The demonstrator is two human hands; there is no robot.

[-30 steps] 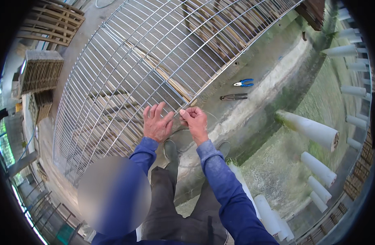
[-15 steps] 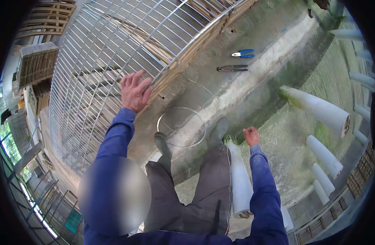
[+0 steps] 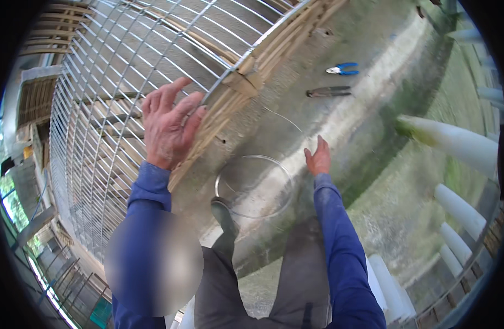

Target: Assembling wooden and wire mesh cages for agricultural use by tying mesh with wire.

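My left hand (image 3: 171,127) lies over the edge of a metal wire mesh panel (image 3: 251,50), its fingers spread across the bars. My right hand (image 3: 319,158) is held out above the concrete floor with its fingers stretched and nothing in it. Left of it on the floor, beside my boot (image 3: 224,215), lies a ring of coiled silvery wire (image 3: 217,183). A thin loose piece of wire (image 3: 285,118) curves over the floor beyond my right hand. Farther off lie blue-handled pliers (image 3: 346,68) and dark end-cutting pincers (image 3: 328,92).
Bamboo strips (image 3: 235,90) run along under the mesh edge. To the right, several pale cylindrical posts (image 3: 454,140) stand beside a mossy strip of concrete (image 3: 389,112). Stacks of slatted wood (image 3: 38,101) are at the far left.
My right hand has moved forward and left, and its curled fingers have straightened. My left hand stays at the mesh edge and appears larger. The floor and tools have shifted in view.
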